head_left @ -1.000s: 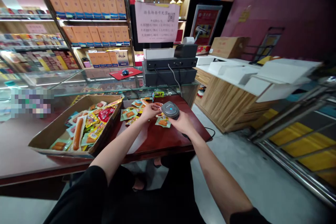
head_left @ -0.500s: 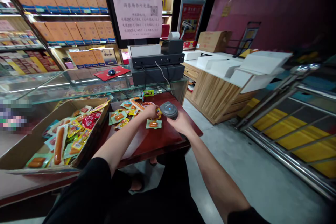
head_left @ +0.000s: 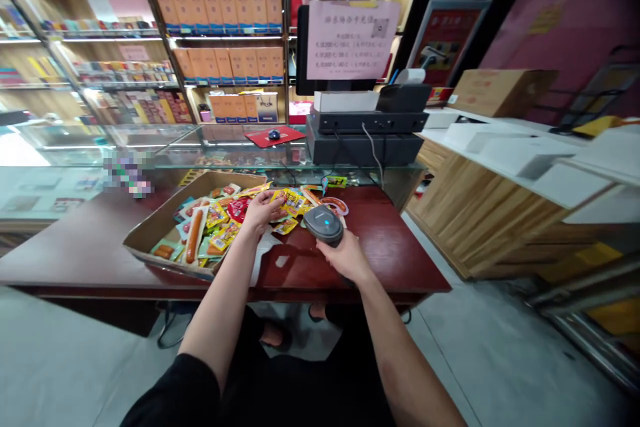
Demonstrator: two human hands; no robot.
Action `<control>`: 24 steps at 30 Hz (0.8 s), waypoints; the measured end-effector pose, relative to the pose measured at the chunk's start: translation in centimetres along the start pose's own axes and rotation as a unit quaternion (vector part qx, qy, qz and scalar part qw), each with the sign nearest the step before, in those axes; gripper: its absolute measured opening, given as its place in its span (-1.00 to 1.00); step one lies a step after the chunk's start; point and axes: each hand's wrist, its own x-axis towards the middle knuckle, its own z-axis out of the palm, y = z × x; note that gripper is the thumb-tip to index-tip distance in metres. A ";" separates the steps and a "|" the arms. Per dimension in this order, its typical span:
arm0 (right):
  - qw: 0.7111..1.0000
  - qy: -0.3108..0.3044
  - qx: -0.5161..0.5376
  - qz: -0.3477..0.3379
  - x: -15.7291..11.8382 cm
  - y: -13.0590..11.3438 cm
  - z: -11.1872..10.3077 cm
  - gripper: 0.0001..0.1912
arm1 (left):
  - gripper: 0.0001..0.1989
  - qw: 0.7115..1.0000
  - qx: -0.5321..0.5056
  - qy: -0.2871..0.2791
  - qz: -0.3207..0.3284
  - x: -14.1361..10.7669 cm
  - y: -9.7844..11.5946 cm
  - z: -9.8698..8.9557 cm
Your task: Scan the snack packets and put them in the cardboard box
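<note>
Packaged sausages and yellow snack packets lie on the dark red table, and more fill an open cardboard box at its left. Over the box's right edge, my left hand pinches a yellow packet. A dark barcode scanner with a blue light is gripped in my right hand, its head angled toward the packets. Just beyond the scanner lies a sausage in clear wrapping. The scanner's handle is hidden by my right hand.
Behind the table stands a glass counter with a black cash register, a sign and a mouse on a red pad. Shelves of orange boxes rise behind. At the right is a wooden cabinet.
The view has swung left. My left hand has moved from the loose packets beside the scanner back toward the box and now pinches a yellow packet. The scanner stays in my right hand.
</note>
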 end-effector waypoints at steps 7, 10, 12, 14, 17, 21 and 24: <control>0.999 0.012 0.032 -0.030 1.2 -1.9 3.2 -0.70 | -0.54 0.999 -0.029 0.009 0.024 -0.3 0.6 -2.2; 0.999 0.007 0.034 -0.036 1.7 -2.0 3.2 -0.69 | -0.58 0.999 -0.016 0.023 0.032 -0.5 0.7 -2.3; 0.999 0.005 0.031 -0.032 1.9 -1.9 3.3 -0.68 | -0.59 0.999 -0.015 0.034 0.032 -0.6 0.7 -2.3; 0.999 0.003 0.027 -0.025 1.9 -1.8 3.4 -0.67 | -0.58 0.999 -0.020 0.036 0.026 -0.7 0.6 -2.1; 0.999 -0.002 0.027 -0.025 1.9 -1.8 3.5 -0.65 | -0.54 0.999 -0.028 0.025 0.024 -0.7 0.7 -1.9; 0.999 -0.009 0.038 -0.033 2.1 -1.8 3.6 -0.65 | -0.55 0.997 -0.042 0.038 0.048 -0.9 1.7 -3.2; 0.998 -0.008 0.051 -0.036 2.6 -1.8 4.1 -0.72 | -0.56 0.983 -0.067 0.120 0.118 -1.4 3.4 -6.0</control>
